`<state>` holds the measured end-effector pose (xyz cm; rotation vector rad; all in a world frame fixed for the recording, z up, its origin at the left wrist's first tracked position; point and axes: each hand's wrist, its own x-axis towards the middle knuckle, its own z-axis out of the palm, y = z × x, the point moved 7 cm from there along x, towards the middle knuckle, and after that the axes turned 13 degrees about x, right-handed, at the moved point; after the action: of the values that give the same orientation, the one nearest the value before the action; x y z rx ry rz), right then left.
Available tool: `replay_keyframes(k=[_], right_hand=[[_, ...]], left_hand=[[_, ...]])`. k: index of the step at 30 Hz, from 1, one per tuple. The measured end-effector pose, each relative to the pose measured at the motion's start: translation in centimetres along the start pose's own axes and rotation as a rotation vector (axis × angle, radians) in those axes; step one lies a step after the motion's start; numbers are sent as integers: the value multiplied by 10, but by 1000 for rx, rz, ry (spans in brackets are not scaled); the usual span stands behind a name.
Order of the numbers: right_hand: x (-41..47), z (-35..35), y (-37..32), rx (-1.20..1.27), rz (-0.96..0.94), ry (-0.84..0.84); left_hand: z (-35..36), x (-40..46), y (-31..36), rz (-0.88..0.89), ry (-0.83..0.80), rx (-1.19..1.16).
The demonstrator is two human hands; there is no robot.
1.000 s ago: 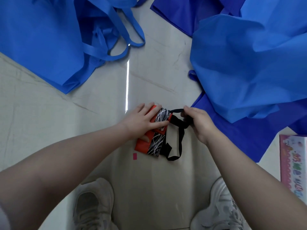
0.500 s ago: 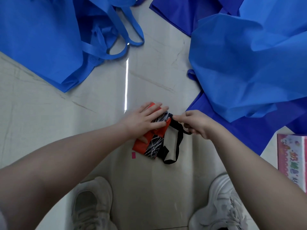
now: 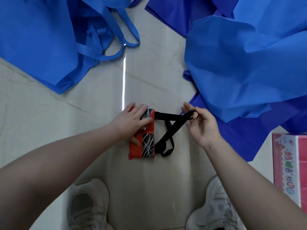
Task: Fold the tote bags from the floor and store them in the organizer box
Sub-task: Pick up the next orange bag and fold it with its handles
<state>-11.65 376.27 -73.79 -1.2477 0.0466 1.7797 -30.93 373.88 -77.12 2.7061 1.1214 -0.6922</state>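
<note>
Pressing folded orange tote (image 3: 134,148) flat — black straps (image 3: 172,128) pulled taut rightward

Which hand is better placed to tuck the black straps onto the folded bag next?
Right hand: it already pinches the black straps, while the left hand presses the folded bag flat.

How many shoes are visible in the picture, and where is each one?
2. One pale shoe is at the bottom left, below the left forearm. The other pale shoe is at the bottom right, partly covered by the right forearm. Both stand on the floor.
</note>
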Motion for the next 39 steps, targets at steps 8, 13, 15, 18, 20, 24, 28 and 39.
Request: replay_keyframes(k=[8, 13, 15, 18, 20, 24, 28, 39], right_hand=[[5, -32, -2, -914, -64, 299], [-11, -12, -34, -1818, -331, 294], [-32, 30, -27, -1850, -811, 78], [-47, 68, 34, -1941, -1001, -506], [-43, 62, 79, -2056, -826, -768], [-23, 31, 118, -2328, -514, -829], [-29, 26, 126, -2379, -730, -756], [-20, 75, 87, -2160, -773, -614]], left_hand=[[5, -2, -1, -115, 8, -124], [18, -11, -4, -206, 86, -265], [19, -15, -3, -233, 131, -309], [15, -22, 0, -268, 191, -342], [15, -28, -1, -321, 235, -353], [21, -36, 1, -421, 187, -471], [22, -35, -2, -408, 193, -588], [9, -25, -26, -425, 154, -923]])
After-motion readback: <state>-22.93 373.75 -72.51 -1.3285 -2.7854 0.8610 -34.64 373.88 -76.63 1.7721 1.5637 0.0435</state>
